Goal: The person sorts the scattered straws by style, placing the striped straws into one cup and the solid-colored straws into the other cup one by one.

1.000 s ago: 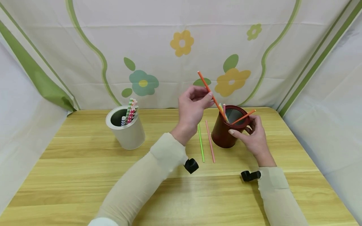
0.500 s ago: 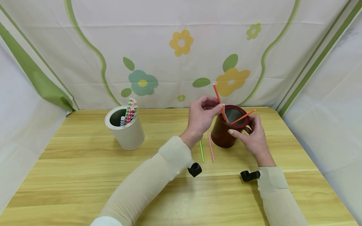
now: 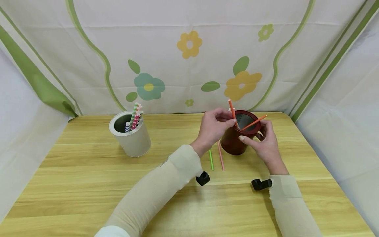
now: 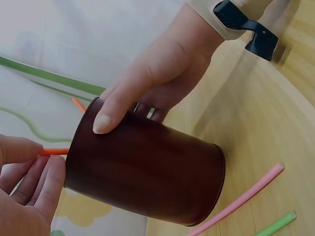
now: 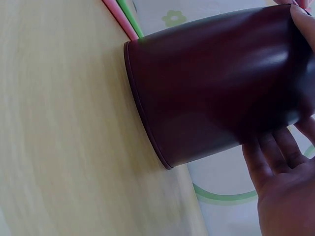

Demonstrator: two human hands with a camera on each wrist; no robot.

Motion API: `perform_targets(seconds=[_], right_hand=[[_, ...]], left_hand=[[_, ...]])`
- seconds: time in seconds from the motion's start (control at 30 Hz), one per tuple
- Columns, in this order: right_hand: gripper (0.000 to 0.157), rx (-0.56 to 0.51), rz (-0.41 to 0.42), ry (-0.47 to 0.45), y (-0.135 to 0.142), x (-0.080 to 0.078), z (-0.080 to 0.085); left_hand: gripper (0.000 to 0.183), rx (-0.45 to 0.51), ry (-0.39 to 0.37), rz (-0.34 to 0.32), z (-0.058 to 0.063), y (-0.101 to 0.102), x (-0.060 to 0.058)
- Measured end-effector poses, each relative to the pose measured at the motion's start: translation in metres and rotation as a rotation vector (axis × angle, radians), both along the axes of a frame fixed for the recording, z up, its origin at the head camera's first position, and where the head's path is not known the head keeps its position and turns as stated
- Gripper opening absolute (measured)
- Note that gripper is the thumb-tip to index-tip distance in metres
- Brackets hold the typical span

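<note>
My left hand [image 3: 215,127] pinches an orange straw [image 3: 232,110] between thumb and fingers at the left rim of a dark red cylindrical cup [image 3: 235,141]. The straw's lower end is inside the cup; in the left wrist view, a short orange piece shows between fingertips and rim. My right hand [image 3: 263,146] grips the cup from its right side, with the thumb [image 4: 103,123] on the wall just below the rim. Another orange straw [image 3: 254,122] leans out of the cup toward the right. Pale straw ends show behind the pinched straw, mostly hidden by my left hand.
A green straw [image 3: 211,159] and a pink straw [image 3: 221,156] lie on the wooden table [image 3: 88,191], left of the cup. Further left stands a white cup [image 3: 136,141] with several patterned straws [image 3: 136,117]. A flowered curtain [image 3: 165,49] hangs behind the table.
My left hand has moved right and down with the orange straw, which now sits lower in the dark red cup and more upright. My right hand has stayed on the cup.
</note>
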State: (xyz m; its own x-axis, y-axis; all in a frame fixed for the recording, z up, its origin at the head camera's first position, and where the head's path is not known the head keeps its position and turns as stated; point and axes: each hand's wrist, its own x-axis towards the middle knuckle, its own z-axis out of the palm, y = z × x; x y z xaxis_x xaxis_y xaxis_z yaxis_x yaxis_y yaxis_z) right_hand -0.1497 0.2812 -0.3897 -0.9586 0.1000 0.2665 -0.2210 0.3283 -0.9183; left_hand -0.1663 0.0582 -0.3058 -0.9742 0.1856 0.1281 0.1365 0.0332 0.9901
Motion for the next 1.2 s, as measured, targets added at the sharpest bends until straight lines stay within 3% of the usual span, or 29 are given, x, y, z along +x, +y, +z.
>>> perform_targets(seconds=[0.97,1.2], right_hand=[[0.068,0.001,-0.006,0.007,-0.001,0.0,0.0],[0.067,0.004,-0.005,0.009,0.0,0.001,0.0]], left_hand=[[0.009,0.006,-0.004,0.027,-0.002,0.0,0.003],[0.012,0.008,-0.068,0.066,-0.009,-0.011,0.0]])
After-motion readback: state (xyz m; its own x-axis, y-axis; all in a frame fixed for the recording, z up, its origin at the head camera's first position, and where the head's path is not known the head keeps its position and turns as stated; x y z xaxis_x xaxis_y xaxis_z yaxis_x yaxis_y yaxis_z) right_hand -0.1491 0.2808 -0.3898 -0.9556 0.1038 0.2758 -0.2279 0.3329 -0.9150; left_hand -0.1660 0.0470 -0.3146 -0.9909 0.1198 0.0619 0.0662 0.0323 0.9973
